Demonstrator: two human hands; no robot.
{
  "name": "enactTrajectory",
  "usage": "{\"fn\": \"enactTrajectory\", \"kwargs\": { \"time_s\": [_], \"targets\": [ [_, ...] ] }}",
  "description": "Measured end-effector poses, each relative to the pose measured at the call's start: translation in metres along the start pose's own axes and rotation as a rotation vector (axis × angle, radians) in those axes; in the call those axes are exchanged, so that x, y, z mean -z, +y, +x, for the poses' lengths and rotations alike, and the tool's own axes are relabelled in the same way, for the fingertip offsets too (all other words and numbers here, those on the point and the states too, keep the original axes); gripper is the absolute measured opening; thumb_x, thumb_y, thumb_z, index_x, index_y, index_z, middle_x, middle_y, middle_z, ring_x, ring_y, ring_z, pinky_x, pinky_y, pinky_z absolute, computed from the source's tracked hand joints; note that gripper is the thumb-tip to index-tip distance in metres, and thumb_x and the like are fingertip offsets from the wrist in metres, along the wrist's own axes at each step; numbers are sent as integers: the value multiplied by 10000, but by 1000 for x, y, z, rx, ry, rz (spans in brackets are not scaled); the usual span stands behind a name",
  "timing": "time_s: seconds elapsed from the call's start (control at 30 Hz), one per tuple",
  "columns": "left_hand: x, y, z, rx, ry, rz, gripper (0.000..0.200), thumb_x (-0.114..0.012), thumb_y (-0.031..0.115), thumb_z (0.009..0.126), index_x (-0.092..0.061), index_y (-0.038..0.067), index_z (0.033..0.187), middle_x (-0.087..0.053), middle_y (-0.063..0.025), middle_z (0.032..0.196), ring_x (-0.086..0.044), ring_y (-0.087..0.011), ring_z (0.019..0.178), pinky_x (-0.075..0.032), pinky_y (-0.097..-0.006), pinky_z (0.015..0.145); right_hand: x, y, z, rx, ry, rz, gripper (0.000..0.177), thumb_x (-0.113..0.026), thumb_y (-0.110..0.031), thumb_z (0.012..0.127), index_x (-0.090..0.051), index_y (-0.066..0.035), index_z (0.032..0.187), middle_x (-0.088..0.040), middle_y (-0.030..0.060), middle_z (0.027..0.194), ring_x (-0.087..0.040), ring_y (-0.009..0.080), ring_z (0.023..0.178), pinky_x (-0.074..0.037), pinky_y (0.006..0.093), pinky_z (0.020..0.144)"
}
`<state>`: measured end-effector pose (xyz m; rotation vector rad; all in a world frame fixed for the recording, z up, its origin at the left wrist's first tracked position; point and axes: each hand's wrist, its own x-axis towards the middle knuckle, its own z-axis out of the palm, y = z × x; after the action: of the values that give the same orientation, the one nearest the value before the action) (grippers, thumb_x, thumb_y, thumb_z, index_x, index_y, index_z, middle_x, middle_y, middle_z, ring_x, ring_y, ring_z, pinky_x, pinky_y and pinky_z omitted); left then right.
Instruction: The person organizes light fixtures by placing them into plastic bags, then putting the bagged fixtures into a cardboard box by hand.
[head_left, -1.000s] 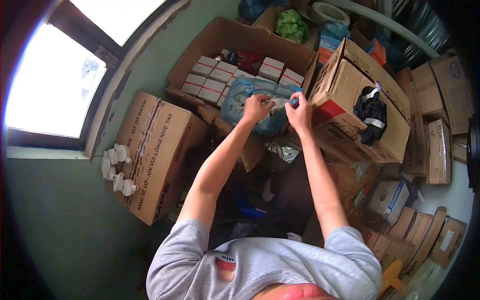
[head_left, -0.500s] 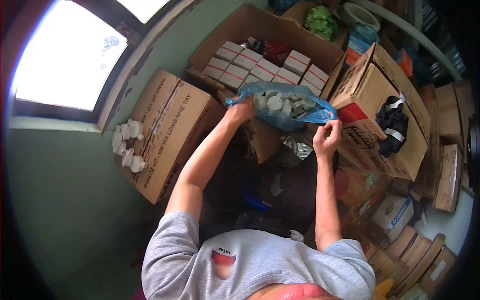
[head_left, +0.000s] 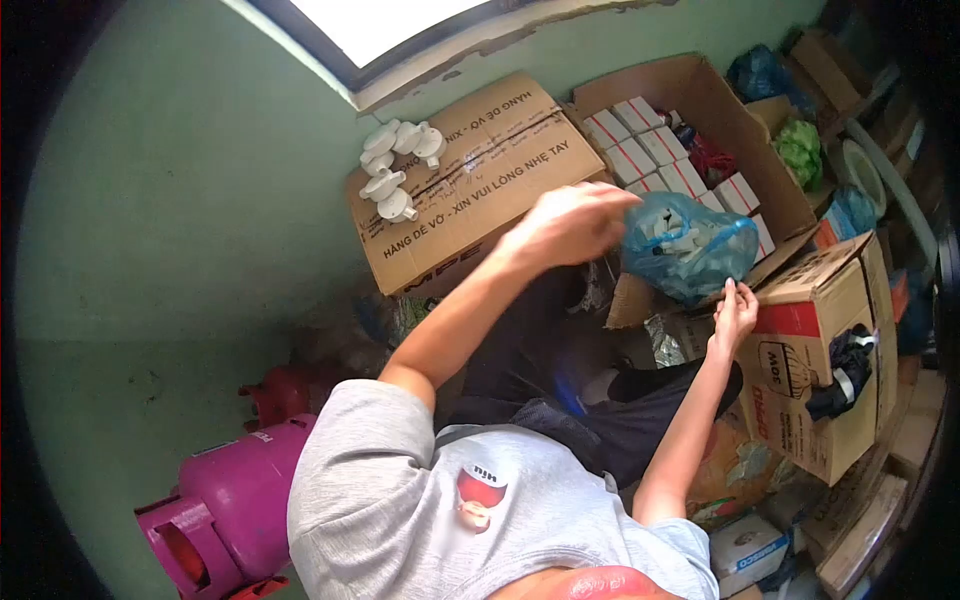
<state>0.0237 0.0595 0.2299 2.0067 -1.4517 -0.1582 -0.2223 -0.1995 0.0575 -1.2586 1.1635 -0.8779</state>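
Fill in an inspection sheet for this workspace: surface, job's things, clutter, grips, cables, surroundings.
Surface: closed carton bears white fittings; open carton holds white boxes with red stripes.
Job's things: blue bag at the open carton's near side, pale pieces showing through; exact contents unclear.
Clutter: black cloth on the 30W carton; green plastic right of the open carton.
Grips: left grip blurred beside the bag, contact unclear; right grip has fingertips at the bag's edge, pinch unclear.
Cables: nothing seen.
Surroundings: green wall, window above, purple cylinder at lower left.
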Motion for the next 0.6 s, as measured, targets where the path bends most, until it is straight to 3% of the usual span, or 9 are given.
{"fn": "enactTrajectory", "kwargs": {
  "time_s": [0.07, 0.1, 0.17, 0.23, 0.27, 0.33, 0.47, 0.6],
  "targets": [
    [38, -35, -36, 126, 201, 190, 415, -749, 198, 913, -688, 125, 1318, -725, -120, 1278, -670, -342, 1216, -528, -441, 1085, 8, 9, 4, -30, -55, -26, 337, -797, -265, 976, -641, -64, 1197, -642, -5, 832, -500, 38, 562, -349, 206, 457],
    [56, -58, -58, 213, 271, 298, 421, -757, 197, 912, -691, 132, 1323, -709, -113, 1321, -633, -327, 1287, -501, -453, 1118, 10, 11, 3, -72, -100, -52, 271, -783, -282, 988, -678, -100, 1160, -632, -32, 820, -494, 23, 562, -342, 193, 456],
    [84, -105, -110, 497, 396, 491, 531, -801, 272, 884, -663, 158, 1383, -623, -163, 1452, -559, -353, 1380, -467, -490, 1153, 10, 12, -5, -41, -97, -66, 226, -764, -293, 1001, -696, -121, 1131, -624, -45, 803, -475, 15, 553, -326, 186, 455],
    [104, -150, -160, 730, 416, 680, 754, -852, 389, 816, -566, 186, 1483, -466, -225, 1579, -500, -427, 1405, -413, -552, 1182, 12, 10, -16, -16, -120, -47, 237, -753, -262, 1009, -691, -63, 1122, -647, -13, 807, -451, 16, 535, -325, 206, 451],
    [110, -163, -175, 726, 420, 675, 754, -852, 389, 816, -566, 186, 1483, -466, -225, 1579, -500, -427, 1405, -413, -552, 1182, 13, 12, -22, -6, -119, -63, 223, -743, -257, 1015, -693, -73, 1131, -648, -12, 812, -451, 18, 534, -325, 204, 452],
    [113, -179, -199, 922, 402, 539, 929, -885, 477, 755, -471, 280, 1564, -385, -277, 1602, -491, -482, 1401, -401, -583, 1182, 14, 17, -36, -7, -139, -84, 200, -718, -243, 1030, -695, -74, 1133, -644, -18, 786, -457, 21, 539, -331, 208, 455],
    [97, -190, -209, 821, 445, 428, 908, -884, 491, 732, -478, 300, 1521, -400, -265, 1576, -514, -497, 1377, -462, -588, 1119, 8, 19, -73, -48, -213, -54, 151, -691, -202, 1046, -699, -73, 1123, -645, -25, 779, -480, 18, 569, -351, 202, 493],
    [70, -169, -190, 731, 488, 329, 726, -851, 353, 787, -500, 224, 1410, -419, -243, 1547, -571, -506, 1306, -538, -573, 1011, -7, 11, -104, -76, -246, 2, 142, -689, -190, 1050, -705, -73, 1129, -658, -31, 806, -517, 20, 619, -379, 193, 540]
  ]
}}
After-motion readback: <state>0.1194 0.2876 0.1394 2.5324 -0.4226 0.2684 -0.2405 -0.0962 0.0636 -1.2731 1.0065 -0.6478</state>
